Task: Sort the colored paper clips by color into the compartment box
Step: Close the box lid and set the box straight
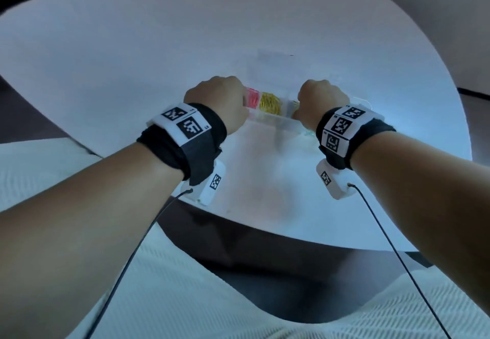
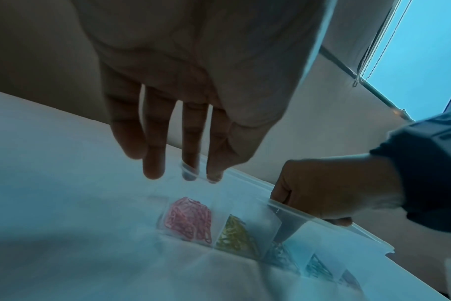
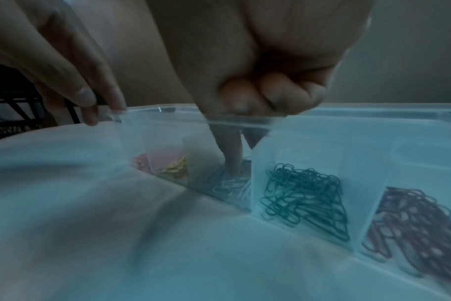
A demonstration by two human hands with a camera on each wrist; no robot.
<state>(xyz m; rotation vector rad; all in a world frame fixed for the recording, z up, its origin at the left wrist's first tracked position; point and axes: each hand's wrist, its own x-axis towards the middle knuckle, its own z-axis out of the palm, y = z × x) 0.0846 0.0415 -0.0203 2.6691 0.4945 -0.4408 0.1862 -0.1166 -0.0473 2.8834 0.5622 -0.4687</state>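
Observation:
A clear compartment box lies on the white table. One row holds pink clips, yellow clips, pale blue clips, green clips and dark red clips, each colour in its own compartment. My left hand rests straight fingers against the box's left end. My right hand reaches its forefinger and thumb down into the pale blue compartment, the other fingers curled above the rim. Whether a clip sits between those fingertips is hidden.
The table's rounded near edge is close to my lap, which is covered in white ribbed fabric. Thin black cables hang from both wrists. A black wire rack stands beyond the table on the left; a window with a bead cord is behind.

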